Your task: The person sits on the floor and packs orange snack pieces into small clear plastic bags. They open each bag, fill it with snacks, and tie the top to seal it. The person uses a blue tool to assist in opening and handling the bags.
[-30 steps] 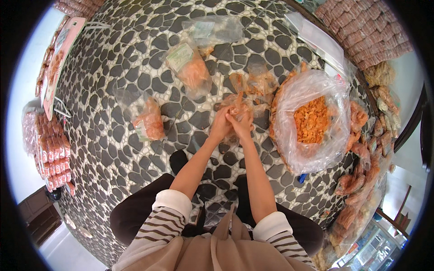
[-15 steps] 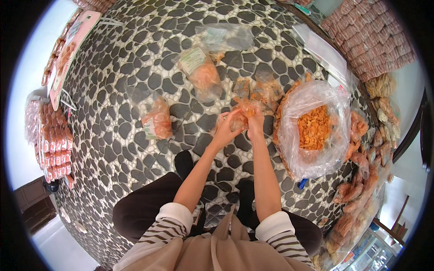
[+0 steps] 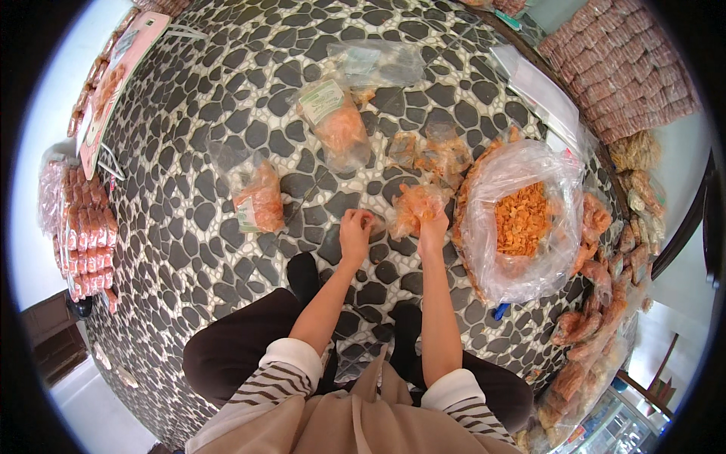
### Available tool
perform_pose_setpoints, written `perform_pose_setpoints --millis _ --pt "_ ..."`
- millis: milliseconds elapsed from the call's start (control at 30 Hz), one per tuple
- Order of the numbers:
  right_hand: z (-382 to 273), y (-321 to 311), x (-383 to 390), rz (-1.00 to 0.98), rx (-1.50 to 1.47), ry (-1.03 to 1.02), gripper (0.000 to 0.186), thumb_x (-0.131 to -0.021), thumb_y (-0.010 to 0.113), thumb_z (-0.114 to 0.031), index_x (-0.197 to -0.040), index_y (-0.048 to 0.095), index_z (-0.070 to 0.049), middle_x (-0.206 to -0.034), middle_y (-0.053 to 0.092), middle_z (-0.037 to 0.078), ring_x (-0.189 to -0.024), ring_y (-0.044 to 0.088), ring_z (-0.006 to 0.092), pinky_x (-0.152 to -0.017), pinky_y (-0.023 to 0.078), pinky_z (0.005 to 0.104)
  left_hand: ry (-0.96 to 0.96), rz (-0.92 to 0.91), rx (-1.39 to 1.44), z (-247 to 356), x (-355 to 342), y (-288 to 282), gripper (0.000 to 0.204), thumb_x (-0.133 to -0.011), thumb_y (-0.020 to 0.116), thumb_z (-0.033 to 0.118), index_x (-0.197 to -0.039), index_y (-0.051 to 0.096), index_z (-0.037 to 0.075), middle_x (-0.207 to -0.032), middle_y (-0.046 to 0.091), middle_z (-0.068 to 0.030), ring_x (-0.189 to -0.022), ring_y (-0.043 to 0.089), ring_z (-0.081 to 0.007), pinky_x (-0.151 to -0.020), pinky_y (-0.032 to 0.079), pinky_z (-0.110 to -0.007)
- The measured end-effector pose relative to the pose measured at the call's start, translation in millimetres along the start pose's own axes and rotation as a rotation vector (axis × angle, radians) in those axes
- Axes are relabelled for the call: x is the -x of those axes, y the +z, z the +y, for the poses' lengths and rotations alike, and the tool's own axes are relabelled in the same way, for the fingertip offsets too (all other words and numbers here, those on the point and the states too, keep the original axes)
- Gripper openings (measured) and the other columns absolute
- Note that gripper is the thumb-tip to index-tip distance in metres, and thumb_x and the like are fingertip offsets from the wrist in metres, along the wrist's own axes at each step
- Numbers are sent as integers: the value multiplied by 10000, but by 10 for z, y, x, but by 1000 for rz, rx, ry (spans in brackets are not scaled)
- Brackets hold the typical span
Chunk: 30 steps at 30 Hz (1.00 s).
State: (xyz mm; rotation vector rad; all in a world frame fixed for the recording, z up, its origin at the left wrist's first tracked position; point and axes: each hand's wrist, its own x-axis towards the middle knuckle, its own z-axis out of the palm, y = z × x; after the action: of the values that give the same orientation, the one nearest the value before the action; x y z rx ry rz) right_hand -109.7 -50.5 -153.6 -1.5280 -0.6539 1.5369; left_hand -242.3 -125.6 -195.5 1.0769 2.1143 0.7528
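Head view: right hand (image 3: 433,225) grips crinkled clear bag (image 3: 414,206).

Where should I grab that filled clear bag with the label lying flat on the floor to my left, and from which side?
Probably at the slack, empty plastic end of the clear bag, the part lying farther from you. The orange snacks have bunched at the near end, so the far end is loose film that pinches easily. Come from above, since it lies flat on the pebble floor with bare floor all around it.

We see our right hand (image 3: 433,225) gripping a small clear bag of orange snacks (image 3: 414,206), our left hand (image 3: 355,231) curled just beside it on the pebble floor (image 3: 189,250).
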Motion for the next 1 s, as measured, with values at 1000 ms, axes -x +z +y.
perform_pose_setpoints --millis 1000 --pt "-252 895 -314 -752 250 27 166 -816 589 -154 -940 631 -53 -770 604 15 -661 561 110 -597 444 247 507 141 240 606 -991 -889 140 -864 552 118 -933 651 50 -697 493 -96 -606 483 -189 -582 392 -271"
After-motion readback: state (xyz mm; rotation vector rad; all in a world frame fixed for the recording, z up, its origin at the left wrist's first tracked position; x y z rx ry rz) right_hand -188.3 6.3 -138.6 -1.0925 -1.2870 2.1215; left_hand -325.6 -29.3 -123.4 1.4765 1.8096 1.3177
